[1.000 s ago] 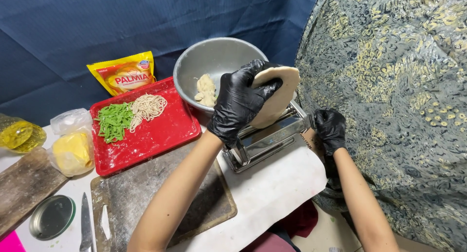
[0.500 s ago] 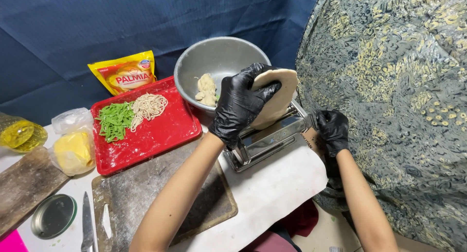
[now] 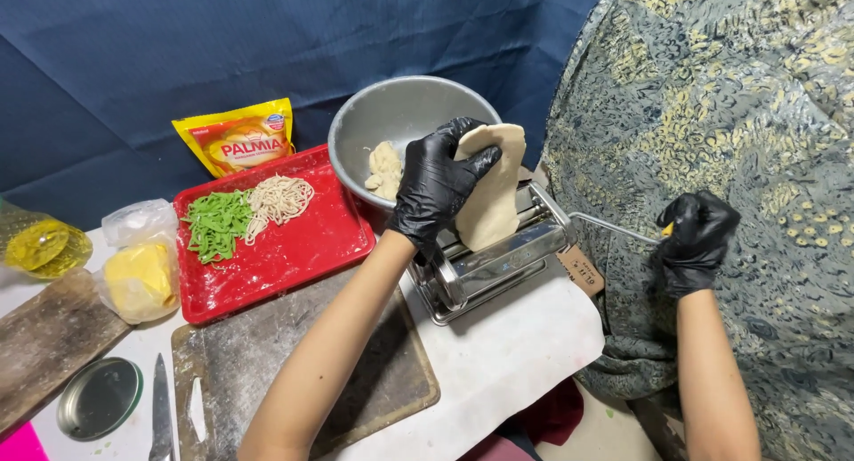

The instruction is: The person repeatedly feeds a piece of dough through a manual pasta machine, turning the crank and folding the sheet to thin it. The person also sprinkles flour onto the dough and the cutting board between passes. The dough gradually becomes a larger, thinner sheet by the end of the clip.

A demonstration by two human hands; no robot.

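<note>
Right hand [image 3: 696, 243] has swung the crank [image 3: 614, 227] outward, gripping it; bowl [image 3: 374, 119] holds dough lumps [image 3: 384, 169].

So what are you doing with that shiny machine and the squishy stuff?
A person in black gloves is feeding a flat sheet of pale dough into the top of a shiny metal pasta roller. The left hand holds the dough upright over the rollers, while the right hand grips the handle of the thin metal crank. Behind it, a grey metal bowl holds more dough lumps, and a red plastic tray carries green and pale noodles.
</note>
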